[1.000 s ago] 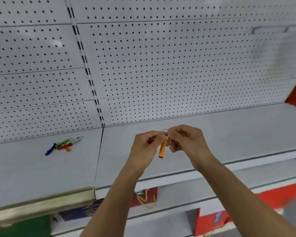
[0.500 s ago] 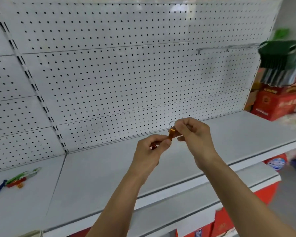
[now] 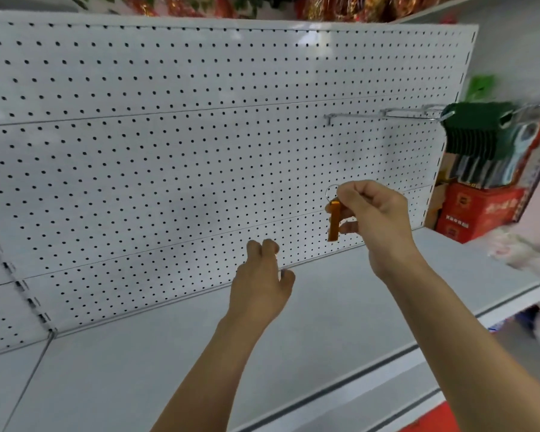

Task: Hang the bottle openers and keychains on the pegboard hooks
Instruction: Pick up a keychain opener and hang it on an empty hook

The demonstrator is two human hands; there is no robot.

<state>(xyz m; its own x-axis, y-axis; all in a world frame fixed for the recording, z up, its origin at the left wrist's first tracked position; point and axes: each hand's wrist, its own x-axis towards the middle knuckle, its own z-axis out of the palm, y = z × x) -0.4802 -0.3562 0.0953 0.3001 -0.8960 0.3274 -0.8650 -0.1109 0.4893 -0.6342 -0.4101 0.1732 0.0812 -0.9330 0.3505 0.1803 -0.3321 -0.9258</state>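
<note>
- Head view, right hand (image 3: 378, 219): fingers curled and pinching the orange bottle opener (image 3: 334, 222) at its top end. The opener hangs upright below the pinch. Its key ring (image 3: 331, 192) stands just above the fingers, in front of the pegboard (image 3: 169, 145).
- Head view, left hand (image 3: 261, 282): located at 7 o'clock from the opener, well apart from it. Fingers loosely curled, holding nothing.
- Head view, target: an empty metal hook (image 3: 384, 115) projects from the pegboard at 1 o'clock from the opener. A second hook at 3 o'clock from the first carries green-carded items (image 3: 477, 132).
- Head view, support surface: the white shelf (image 3: 325, 322) lies below both hands.
- Step in hand, judged: transport of the opener toward the hook; hanging not yet done.
- Next move, judged: raise the opener toward 1 o'clock, align the ring opening with the hook tip, slide it on, then release. The ring is thin, so alignment needs care.
</note>
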